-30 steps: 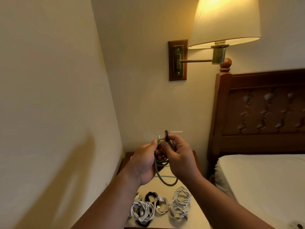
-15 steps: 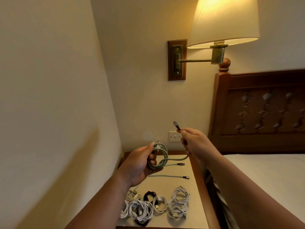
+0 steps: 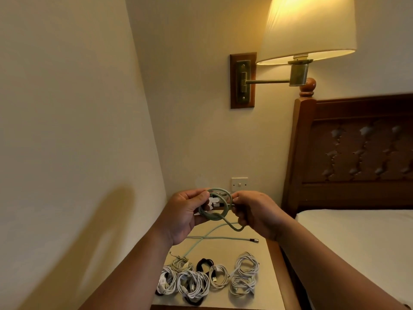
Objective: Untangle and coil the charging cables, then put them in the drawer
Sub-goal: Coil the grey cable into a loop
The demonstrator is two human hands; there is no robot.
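A pale green cable (image 3: 214, 212) is looped into a small coil in the air above the bedside table (image 3: 271, 294). My left hand (image 3: 185, 214) pinches the coil's left side, and my right hand (image 3: 254, 213) grips its right side and the tail. A metal plug shows inside the loop. Another pale green cable (image 3: 223, 238) lies loose across the tabletop. Several coiled white cables (image 3: 194, 285) and a coiled black cable (image 3: 204, 264) lie at the table's near edge. No drawer is in view.
A wall stands close on the left. A lit wall lamp (image 3: 306, 30) hangs above. A wall switch (image 3: 239, 184) sits behind my hands. The wooden headboard (image 3: 357, 153) and white mattress (image 3: 357, 242) border the table on the right.
My right hand, which had drawn the cable's plug end out to the right, has come back to the coil. Both hands now hold the loop together.
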